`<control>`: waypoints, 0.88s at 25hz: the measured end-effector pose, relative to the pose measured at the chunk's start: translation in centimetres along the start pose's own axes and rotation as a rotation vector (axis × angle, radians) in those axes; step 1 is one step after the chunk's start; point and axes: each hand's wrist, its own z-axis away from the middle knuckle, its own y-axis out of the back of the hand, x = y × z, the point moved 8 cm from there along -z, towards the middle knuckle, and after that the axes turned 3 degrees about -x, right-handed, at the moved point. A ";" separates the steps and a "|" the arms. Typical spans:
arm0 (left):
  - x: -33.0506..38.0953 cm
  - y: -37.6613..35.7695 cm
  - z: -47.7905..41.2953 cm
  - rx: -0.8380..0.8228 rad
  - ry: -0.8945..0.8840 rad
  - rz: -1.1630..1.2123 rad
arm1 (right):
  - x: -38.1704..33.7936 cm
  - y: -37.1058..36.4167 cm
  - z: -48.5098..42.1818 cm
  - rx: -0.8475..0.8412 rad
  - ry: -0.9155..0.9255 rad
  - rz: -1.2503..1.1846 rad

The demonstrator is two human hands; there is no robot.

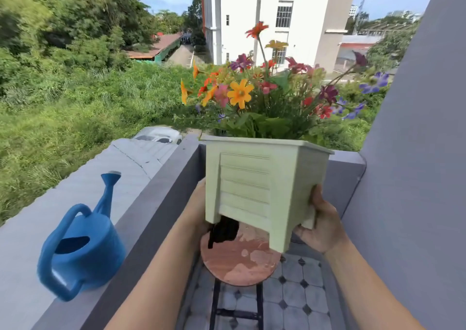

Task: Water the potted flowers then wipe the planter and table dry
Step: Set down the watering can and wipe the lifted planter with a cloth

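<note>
Planter [262, 186], pale green, square, footed, held lifted above round terracotta-coloured table [239, 266]; tabletop shows wet patches. Left hand [199, 211] at planter's 9 o'clock side, clutching a dark cloth [223, 231] under the base. Right hand [320, 221] grips the 3 o'clock lower corner. Flowers [264, 90] upright. Blue watering can [80, 249] on ledge [22, 266], 9 o'clock, well apart.

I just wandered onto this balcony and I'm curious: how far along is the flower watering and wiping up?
Watering looks done: the blue watering can sits aside on the ledge, and the round table shows wet patches. In hand: the left hand and right hand hold the planter above the table, a dark cloth beneath it. Left: drying the table.
</note>
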 end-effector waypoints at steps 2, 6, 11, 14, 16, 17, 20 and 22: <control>-0.6 -0.5 0.3 -0.017 0.027 0.214 | 0.1 -0.1 -0.2 -0.014 0.006 0.013; 3.1 1.3 -0.1 0.017 -0.308 0.395 | -0.1 0.5 -0.5 -0.001 0.012 -0.049; 4.9 0.6 2.3 0.003 -0.663 -0.184 | -1.2 0.3 -0.5 0.035 0.036 -0.006; 3.1 0.7 2.4 -0.035 -0.555 -0.037 | -0.6 0.0 -0.4 0.027 0.014 -0.005; 1.7 0.9 2.2 -0.064 -0.472 0.012 | 0.0 0.3 -0.3 0.039 0.005 -0.020; 1.1 1.0 2.1 -0.076 -0.422 0.028 | 0.2 0.4 -0.3 0.039 0.002 -0.028; 0.4 2.0 2.1 -0.013 -0.375 0.080 | 0.0 -0.6 -0.3 0.015 0.008 -0.041; 0.1 2.6 2.0 0.085 -0.383 0.116 | -0.4 -2.0 -0.4 0.012 0.043 -0.086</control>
